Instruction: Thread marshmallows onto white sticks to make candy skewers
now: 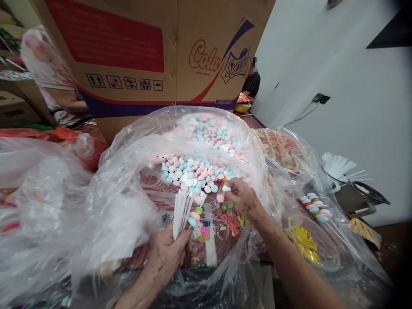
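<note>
My left hand is closed round a bundle of white sticks; one stick carries a pink, a green and a blue sweet. My right hand pinches a white sweet over a heap of pink, blue and white marshmallow sweets lying in a clear plastic bag. Small green and red gummy sweets lie just below my right hand.
A large Cola cardboard box stands behind the bags. At the right are a bag of mixed sweets, a finished sweet skewer, a bowl of white sticks and gold wrappers. Another person sits far left, one more behind the box.
</note>
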### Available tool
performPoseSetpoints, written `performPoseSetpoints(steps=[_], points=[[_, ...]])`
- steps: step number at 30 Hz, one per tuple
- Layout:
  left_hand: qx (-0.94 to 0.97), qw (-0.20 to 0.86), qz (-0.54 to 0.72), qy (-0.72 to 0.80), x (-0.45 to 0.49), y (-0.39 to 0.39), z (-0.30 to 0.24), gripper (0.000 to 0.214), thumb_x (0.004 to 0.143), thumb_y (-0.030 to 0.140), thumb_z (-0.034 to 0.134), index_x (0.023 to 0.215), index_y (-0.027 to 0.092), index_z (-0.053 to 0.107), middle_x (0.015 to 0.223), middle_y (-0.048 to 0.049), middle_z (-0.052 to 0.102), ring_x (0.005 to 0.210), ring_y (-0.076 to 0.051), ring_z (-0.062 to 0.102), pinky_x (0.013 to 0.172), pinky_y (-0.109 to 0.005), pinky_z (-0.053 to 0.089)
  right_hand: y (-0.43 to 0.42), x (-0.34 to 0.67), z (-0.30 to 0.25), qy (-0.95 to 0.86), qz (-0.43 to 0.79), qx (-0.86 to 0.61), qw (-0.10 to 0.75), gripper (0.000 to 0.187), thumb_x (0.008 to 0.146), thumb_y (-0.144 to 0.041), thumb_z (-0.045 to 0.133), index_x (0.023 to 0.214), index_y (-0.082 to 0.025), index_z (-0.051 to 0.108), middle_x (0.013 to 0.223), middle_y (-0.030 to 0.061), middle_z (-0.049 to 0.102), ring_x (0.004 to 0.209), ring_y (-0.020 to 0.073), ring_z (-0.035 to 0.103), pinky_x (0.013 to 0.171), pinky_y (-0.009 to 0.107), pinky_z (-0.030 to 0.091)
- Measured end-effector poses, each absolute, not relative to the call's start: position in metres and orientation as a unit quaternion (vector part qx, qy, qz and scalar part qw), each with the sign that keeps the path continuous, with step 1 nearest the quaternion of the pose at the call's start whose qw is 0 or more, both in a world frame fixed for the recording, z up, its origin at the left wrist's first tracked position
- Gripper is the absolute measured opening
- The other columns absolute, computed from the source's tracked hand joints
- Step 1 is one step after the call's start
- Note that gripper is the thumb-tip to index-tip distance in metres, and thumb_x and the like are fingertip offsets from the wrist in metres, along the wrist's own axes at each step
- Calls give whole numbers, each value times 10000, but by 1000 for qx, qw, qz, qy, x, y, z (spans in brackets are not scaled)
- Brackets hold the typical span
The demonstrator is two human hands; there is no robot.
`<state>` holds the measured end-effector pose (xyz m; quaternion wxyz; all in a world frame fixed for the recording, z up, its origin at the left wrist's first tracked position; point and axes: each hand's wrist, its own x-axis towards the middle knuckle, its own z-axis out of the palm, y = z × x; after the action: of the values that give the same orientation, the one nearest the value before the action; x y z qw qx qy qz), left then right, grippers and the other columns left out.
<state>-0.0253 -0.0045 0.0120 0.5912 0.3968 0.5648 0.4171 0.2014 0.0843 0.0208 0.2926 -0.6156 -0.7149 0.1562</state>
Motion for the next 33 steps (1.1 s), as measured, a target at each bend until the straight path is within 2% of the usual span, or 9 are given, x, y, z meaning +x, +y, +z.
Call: performPoseSetpoints(steps=[3, 8, 13, 17, 23, 27, 30, 33], points=[[395, 593, 414, 567, -25, -5, 14, 324, 631, 494, 638, 517, 219, 511, 290, 89, 424, 248, -64, 330, 307, -172, 225, 82, 202, 14, -758, 129, -588, 251, 57, 800, -191, 518, 835, -210, 560, 791, 10, 630, 746, 182, 580, 685, 275, 407], [398, 591, 422, 560, -25, -4, 11, 338, 635, 498, 656, 509, 217, 516, 307, 85, 439, 252, -65, 337, 300, -173, 226, 78, 201, 2, -833, 18, -527, 169, 116, 854, -123, 485, 841, -203, 569, 894, 53, 647, 896, 209, 562, 794, 299, 395], [408, 588, 421, 557, -26, -4, 10, 337, 657, 478, 661, 506, 214, 515, 315, 84, 447, 248, -60, 337, 298, -170, 236, 78, 200, 3, -854, -56, -502, 122, 143, 843, -81, 515, 804, -206, 571, 860, 61, 661, 887, 231, 545, 815, 322, 383], [408, 591, 421, 555, -26, -4, 13, 339, 654, 485, 664, 512, 215, 517, 299, 89, 425, 253, -62, 329, 308, -172, 244, 79, 197, 4, -841, -96, -517, 126, 134, 863, -98, 513, 827, -198, 596, 827, 65, 661, 870, 239, 547, 780, 323, 376], [393, 596, 421, 560, -26, -4, 15, 309, 639, 480, 637, 543, 210, 523, 355, 74, 488, 259, -58, 338, 308, -174, 229, 77, 191, 3, -850, -110, -506, 98, 137, 919, -150, 512, 829, -194, 605, 797, 66, 659, 833, 234, 564, 762, 323, 390], [396, 597, 414, 562, -26, -4, 15, 304, 638, 472, 637, 537, 211, 517, 347, 77, 476, 259, -60, 341, 312, -175, 233, 74, 187, 2, -861, -124, -488, 73, 168, 912, -87, 491, 838, -178, 612, 829, 84, 668, 814, 237, 572, 749, 342, 400], [409, 587, 416, 562, -27, -5, 9, 316, 660, 470, 633, 521, 213, 514, 324, 84, 444, 260, -65, 333, 306, -174, 211, 75, 185, 2, -851, -98, -503, 114, 190, 860, -44, 484, 816, -171, 618, 777, 86, 663, 781, 240, 582, 750, 355, 415], [439, 576, 405, 558, -28, -5, -4, 337, 725, 438, 618, 501, 206, 522, 304, 90, 403, 274, -68, 328, 314, -170, 205, 77, 183, 6, -776, 24, -568, 273, 125, 809, -106, 533, 841, -186, 624, 760, 59, 668, 763, 224, 604, 743, 346, 446]])
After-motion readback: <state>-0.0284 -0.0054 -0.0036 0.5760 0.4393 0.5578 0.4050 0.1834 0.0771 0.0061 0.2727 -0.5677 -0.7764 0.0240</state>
